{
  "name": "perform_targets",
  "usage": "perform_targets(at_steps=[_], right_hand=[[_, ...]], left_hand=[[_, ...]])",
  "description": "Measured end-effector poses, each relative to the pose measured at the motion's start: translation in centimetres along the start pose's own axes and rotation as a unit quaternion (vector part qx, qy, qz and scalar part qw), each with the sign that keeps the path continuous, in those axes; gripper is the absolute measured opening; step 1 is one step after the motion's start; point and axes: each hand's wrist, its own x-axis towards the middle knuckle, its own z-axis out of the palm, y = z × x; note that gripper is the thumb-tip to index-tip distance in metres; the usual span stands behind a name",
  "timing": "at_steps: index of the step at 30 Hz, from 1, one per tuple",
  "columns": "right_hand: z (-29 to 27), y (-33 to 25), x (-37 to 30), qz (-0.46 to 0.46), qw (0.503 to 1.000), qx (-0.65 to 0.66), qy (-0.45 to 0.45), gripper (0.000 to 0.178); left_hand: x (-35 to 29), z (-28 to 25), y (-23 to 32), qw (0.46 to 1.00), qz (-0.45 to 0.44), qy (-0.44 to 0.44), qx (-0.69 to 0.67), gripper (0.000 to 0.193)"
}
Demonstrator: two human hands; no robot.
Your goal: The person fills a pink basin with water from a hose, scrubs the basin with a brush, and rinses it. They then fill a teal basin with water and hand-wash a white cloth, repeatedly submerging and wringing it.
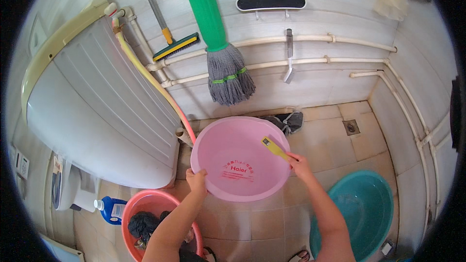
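A large pink plastic basin (pixel 228 140), with red printing on its inner bottom, is tilted in front of me. My left hand (pixel 196 181) is closed on its near left rim. At the right rim my right hand (pixel 297 163) holds a flat yellow-green handled tool (pixel 274 147), which lies over the inside of the basin. The fingers hide the tool's other end, so I cannot make out its kind. That hand also seems to touch the rim.
A red tub (pixel 130 206) with dark wet cloth (pixel 143 225) stands lower left by a blue bottle (pixel 111 209). A teal tub (pixel 361 213) holds water at right. A washing machine (pixel 102 111), hanging mop (pixel 228 73), wall pipes (pixel 272 64) and floor drain (pixel 351 127) surround them.
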Motion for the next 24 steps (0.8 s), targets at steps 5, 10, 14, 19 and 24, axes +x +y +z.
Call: perform_targets(at_steps=[5, 10, 14, 19, 24], right_hand=[[1.0, -0.1, -0.5, 0.024, 0.990, -0.134, 0.033, 0.037], [1.7, 0.2, -0.4, 0.027, 0.984, -0.178, -0.008, 0.027], [3.0, -2.4, -1.9, 0.045, 0.966, -0.256, 0.012, 0.026], [3.2, -2.2, -2.2, 0.028, 0.938, -0.335, 0.086, 0.028], [3.1, -1.4, -1.9, -0.019, 0.935, -0.334, 0.121, 0.029]], left_hand=[[3.7, -3.0, -6.7, 0.988, 0.037, 0.031, 0.145, 0.037], [6.4, -5.4, -6.5, 0.982, -0.170, -0.081, -0.022, 0.037], [9.3, -7.9, -10.1, 0.893, 0.029, -0.090, 0.440, 0.040], [11.2, -7.4, -17.3, 0.909, -0.001, -0.090, 0.406, 0.048], [13.5, -7.5, -22.5, 0.793, 0.044, -0.189, 0.578, 0.033]])
